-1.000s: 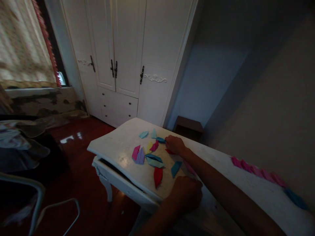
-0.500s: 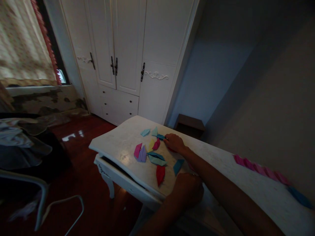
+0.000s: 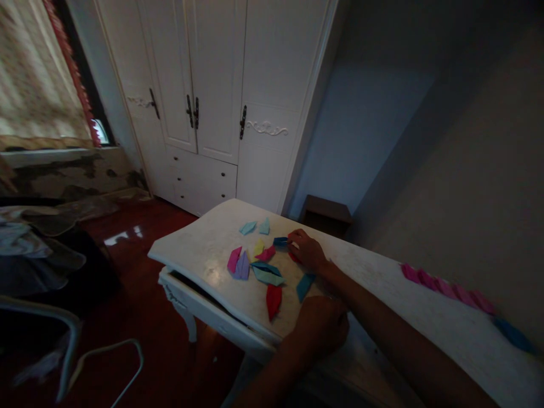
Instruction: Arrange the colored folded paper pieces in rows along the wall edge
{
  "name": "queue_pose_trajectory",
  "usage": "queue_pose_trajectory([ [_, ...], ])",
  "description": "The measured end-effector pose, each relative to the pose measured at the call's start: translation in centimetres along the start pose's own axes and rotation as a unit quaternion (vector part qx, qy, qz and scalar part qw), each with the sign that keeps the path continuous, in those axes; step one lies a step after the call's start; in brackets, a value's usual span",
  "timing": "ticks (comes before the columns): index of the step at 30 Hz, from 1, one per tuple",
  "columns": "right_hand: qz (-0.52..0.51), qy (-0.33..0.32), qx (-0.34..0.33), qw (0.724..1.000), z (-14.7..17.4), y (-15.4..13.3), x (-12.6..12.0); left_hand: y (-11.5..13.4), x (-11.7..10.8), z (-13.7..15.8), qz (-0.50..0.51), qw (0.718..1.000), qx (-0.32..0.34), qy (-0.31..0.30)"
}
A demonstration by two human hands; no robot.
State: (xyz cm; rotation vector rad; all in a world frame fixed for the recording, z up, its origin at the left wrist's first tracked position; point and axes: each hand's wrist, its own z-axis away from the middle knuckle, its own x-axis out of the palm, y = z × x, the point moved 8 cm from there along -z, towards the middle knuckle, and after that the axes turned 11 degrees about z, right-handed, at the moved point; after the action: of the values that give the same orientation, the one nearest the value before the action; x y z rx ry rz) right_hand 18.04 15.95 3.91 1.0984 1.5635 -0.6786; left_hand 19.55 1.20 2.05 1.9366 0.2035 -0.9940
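Several folded paper pieces lie on a white tabletop point(image 3: 191, 235). My right hand point(image 3: 309, 252) reaches across the table, its fingertips closed on the end of a dark blue folded paper piece point(image 3: 280, 242). Partly under that hand is a red piece point(image 3: 293, 258). Nearer to me, my left hand point(image 3: 322, 322) is curled at the table's front edge; whatever its fingers hold is hidden. Beside it lie a teal piece point(image 3: 305, 287) and a red piece point(image 3: 274, 301). Further left are a teal and pale green piece point(image 3: 267, 274), a purple one point(image 3: 242, 266) and pink ones point(image 3: 234, 259).
Light blue pieces point(image 3: 247, 228) lie near the table's far edge. A row of joined pink folded pieces point(image 3: 446, 288) runs along the wall side, with a blue piece point(image 3: 514, 334) at its end. The table's drawer point(image 3: 221, 317) stands slightly open. A white wardrobe point(image 3: 212, 85) is behind.
My right hand has drawn the dark blue piece slightly away from the light blue piece. The pink piece near the yellow one has shifted and turned. My left hand stays nearly in place.
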Motion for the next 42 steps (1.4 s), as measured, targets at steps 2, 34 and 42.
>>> queue_pose_trajectory([
  [2,-0.014,0.021,-0.001,1.000,0.3,0.3,-0.3,0.1,-0.2,0.1,0.009,1.000,0.006,0.010],
  [34,-0.587,0.038,0.150,0.795,15.1,7.3,-6.1,-1.4,-4.1,1.6,0.329,0.907,-0.034,0.262],
  [42,-0.583,-0.020,0.143,0.800,16.3,6.2,-5.6,-2.9,-2.5,1.2,0.480,0.841,-0.112,0.223],
])
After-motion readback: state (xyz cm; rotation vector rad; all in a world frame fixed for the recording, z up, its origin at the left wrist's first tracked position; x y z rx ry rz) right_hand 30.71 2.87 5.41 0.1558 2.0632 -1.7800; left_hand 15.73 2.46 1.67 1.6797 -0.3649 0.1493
